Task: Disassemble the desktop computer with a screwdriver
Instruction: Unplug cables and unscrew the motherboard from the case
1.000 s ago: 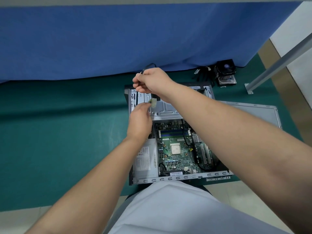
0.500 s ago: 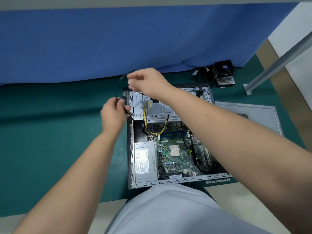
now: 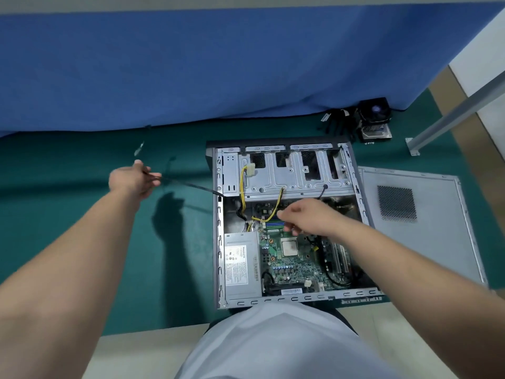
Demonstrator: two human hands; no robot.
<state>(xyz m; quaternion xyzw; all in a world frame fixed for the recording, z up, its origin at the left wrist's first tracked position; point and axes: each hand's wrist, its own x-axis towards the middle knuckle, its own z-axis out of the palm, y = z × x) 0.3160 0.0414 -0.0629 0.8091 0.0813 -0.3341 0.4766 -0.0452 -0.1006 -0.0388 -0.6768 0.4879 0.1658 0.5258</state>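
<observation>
my left hand (image 3: 130,179), outstretched, pinches a black cable (image 3: 191,185), blurred; my right hand (image 3: 306,218) hovers loosely curled, apparently empty, over the motherboard (image 3: 289,265).

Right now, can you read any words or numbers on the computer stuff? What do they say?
None can be read.
Power supply label: printed lines and marks, too small and blurred.
White sticker on the motherboard's near edge: barcode-like print, unreadable.
Processor: no markings show.
Side panel and cooler fan: no text visible.
</observation>
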